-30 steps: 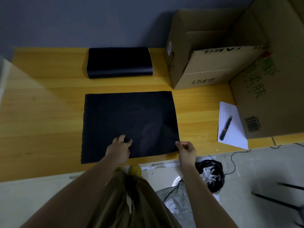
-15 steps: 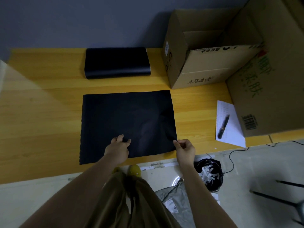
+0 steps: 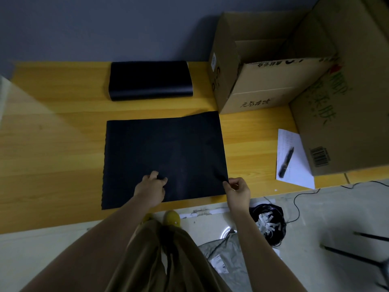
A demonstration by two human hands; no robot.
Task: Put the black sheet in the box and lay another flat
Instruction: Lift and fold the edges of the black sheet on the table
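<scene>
Head view: the right hand (image 3: 237, 191) has its fingertips (image 3: 227, 184) pinched on the near right corner of the black sheet (image 3: 164, 157), and that corner is lifted slightly off the wood. The left hand (image 3: 150, 187) rests on the sheet near the middle of its near edge, its fingers (image 3: 156, 175) curled and gathering a small fold of the material, so it is grasping the sheet too. Both forearms reach in from the bottom of the frame.

The sheet lies spread over the yellow wooden table (image 3: 52, 148), mostly flat, with its far right corner raised a little just in front of the box. The open cardboard box (image 3: 261, 89) stands on the table's far right side, just beyond that corner; what lies on its floor cannot be seen. A stack of black sheets (image 3: 149, 80) sits near the wall, behind the spread sheet and apart from it, to the left of the box.

A larger cardboard carton (image 3: 345, 106) stands at the right edge. In front of it lies a white paper (image 3: 294, 167) with a dark pen (image 3: 286, 162) on top. On the floor below the table edge is a black bin (image 3: 268, 224) holding pale scraps
</scene>
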